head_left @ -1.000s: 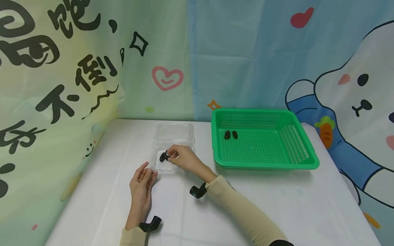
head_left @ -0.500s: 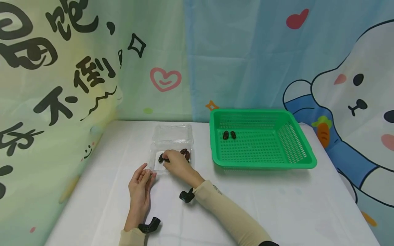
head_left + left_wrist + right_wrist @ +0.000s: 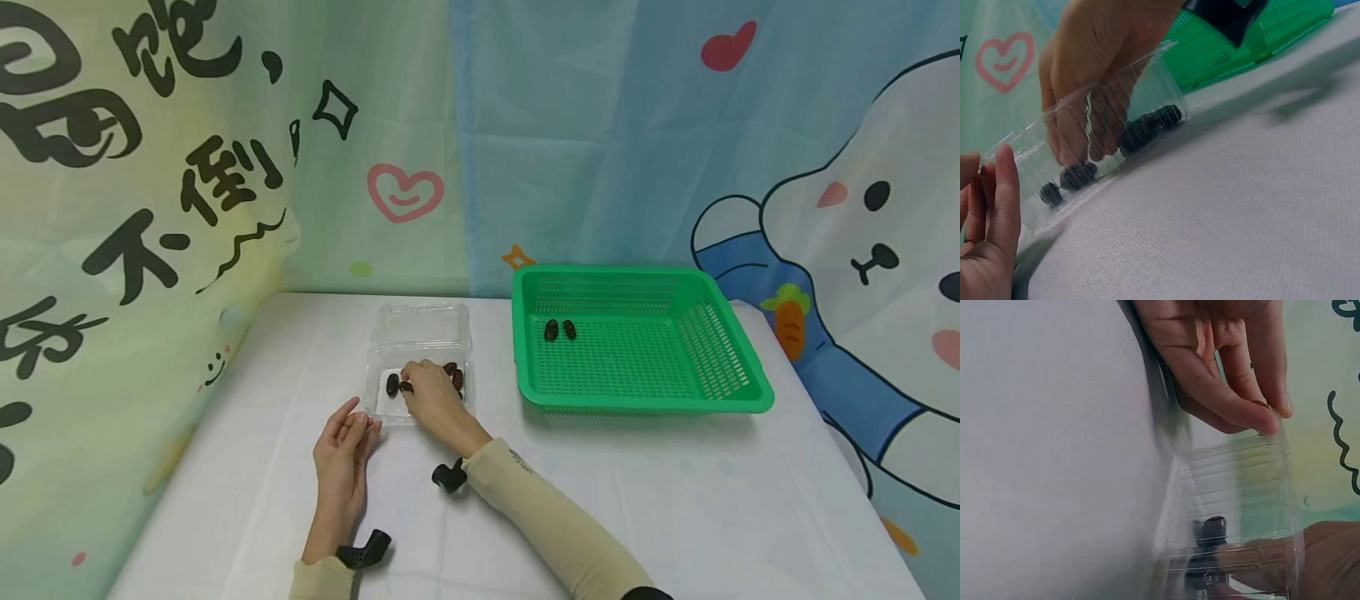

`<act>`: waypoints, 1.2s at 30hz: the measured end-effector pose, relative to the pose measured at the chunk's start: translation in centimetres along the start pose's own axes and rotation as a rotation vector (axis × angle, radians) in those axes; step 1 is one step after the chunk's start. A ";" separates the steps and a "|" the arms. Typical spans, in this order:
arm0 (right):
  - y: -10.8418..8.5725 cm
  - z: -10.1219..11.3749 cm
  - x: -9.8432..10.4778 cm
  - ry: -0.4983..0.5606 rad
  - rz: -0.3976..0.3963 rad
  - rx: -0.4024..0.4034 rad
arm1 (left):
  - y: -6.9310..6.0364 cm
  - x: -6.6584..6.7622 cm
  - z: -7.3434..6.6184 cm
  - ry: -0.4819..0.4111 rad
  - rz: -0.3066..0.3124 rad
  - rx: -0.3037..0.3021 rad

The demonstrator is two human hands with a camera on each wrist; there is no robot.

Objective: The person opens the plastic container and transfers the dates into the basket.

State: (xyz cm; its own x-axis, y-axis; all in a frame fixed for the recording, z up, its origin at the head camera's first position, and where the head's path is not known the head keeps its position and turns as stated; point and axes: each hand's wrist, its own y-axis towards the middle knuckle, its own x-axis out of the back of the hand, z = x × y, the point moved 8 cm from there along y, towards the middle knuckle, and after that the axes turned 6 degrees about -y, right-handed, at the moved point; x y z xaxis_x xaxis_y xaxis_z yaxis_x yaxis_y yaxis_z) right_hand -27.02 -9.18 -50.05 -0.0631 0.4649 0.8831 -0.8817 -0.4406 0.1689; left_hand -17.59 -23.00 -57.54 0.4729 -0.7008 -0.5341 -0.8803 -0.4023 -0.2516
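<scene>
As R hand (image 3: pixel 437 400) touches date (image 3: pixel 1079 177), clr box (image 3: pixel 387 408)

Left hand (image 3: pixel 343 454) at the left, palm turned inward, thumb and a finger pinching, right forearm (image 3: pixel 555 518) slanting from near right toward far left, right hand (image 3: pixel 435 402) palm down, fingers pointing downward

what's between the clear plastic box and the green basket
Just a bare strip of white tablecloth lies between the clear plastic box and the green basket; the head view shows it.
</scene>
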 end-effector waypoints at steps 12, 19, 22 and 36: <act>0.8 -0.3 -0.7 -0.053 0.013 0.010 | -0.1 -0.2 -0.2 0.016 0.014 0.008; 0.9 -0.5 -1.0 -0.027 0.029 -0.003 | -0.1 -0.1 -0.2 0.019 0.012 0.007; 0.9 -0.6 -1.1 -0.016 0.041 -0.008 | 0.0 -0.1 -0.1 0.032 0.010 0.004; 0.9 -0.7 -1.5 0.004 0.075 -0.014 | -0.1 0.0 0.0 0.024 0.009 0.006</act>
State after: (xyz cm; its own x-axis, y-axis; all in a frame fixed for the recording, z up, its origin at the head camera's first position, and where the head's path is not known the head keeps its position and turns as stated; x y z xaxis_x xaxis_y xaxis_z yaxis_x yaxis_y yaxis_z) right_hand -28.04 -9.78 -51.54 -0.1311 0.4337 0.8915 -0.8807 -0.4638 0.0961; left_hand -17.51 -22.93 -57.51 0.4657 -0.7181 -0.5172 -0.8846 -0.3927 -0.2514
